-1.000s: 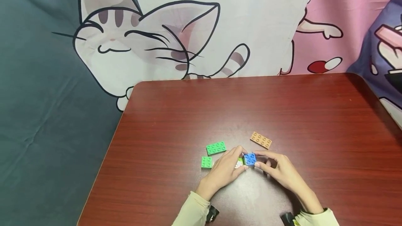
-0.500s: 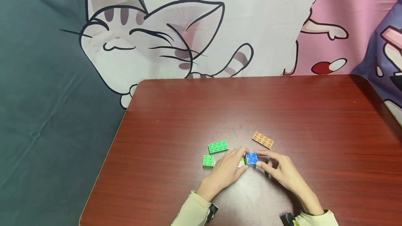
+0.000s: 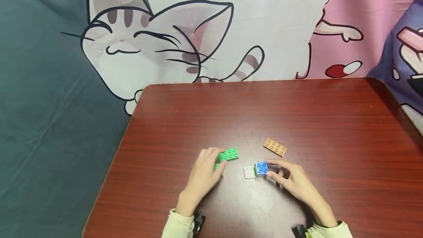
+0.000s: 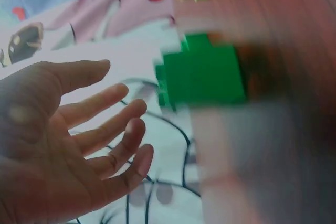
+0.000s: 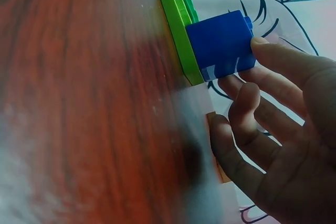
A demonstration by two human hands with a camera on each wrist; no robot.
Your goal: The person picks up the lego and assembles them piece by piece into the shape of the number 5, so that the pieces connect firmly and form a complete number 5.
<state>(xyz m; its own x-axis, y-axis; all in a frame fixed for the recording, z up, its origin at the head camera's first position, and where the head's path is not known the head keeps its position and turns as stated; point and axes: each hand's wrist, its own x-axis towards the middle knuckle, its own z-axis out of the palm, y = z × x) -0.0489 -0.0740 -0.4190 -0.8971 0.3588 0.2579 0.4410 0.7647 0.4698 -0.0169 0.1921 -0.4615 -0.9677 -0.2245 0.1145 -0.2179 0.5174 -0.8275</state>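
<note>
My right hand pinches a blue toy building brick between thumb and fingers. In the right wrist view, the blue brick sits on one end of a lime-green plate. Left of the brick in the head view, the plate's bare studs look pale. My left hand hovers over the two green bricks with fingers apart, holding nothing. The longer green brick lies at its fingertips; the smaller one is mostly hidden beneath the hand. A green brick appears beyond the open palm in the left wrist view.
A tan eight-stud brick lies beyond my right hand. All the bricks rest on a reddish-brown wooden table. Behind its far edge hangs a cloth printed with cartoon cats.
My left hand has let go of the plate beside the blue brick and moved left to the green bricks, uncovering the plate's studs. The right hand keeps its hold on the blue brick.
</note>
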